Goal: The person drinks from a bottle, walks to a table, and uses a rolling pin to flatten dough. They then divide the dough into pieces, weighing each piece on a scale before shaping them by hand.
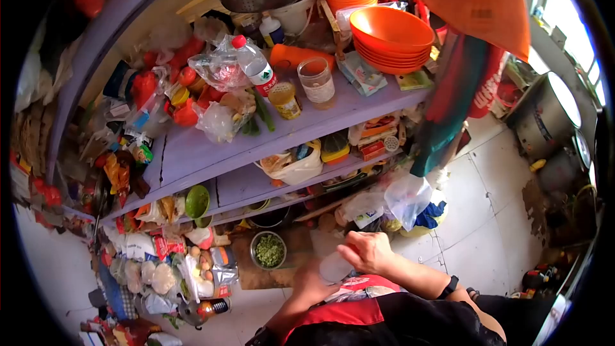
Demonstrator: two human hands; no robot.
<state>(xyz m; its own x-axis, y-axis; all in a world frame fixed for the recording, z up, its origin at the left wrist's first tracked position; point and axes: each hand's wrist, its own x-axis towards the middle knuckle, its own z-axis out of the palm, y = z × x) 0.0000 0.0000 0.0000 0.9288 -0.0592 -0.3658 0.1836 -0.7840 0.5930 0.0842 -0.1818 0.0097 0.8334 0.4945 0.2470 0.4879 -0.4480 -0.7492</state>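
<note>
My right hand [368,252], with a dark band on its wrist, is closed with curled fingers at the upper edge of a whitish, translucent thing [334,268]. Whether that is a container or a bag, I cannot make out. My left hand [311,285] is against its lower left side, its fingers smeared by motion. Left of the hands, a metal bowl [254,260] of chopped green vegetable [269,251] stands on a brown wooden board [256,279].
A purple shelf [211,160] ahead carries a water bottle [256,67], a glass jar [317,83] and stacked orange bowls [392,35]. Bags and a dark bottle [213,306] crowd the floor at left. Large metal pots [544,115] stand at right on the tiled floor [474,218].
</note>
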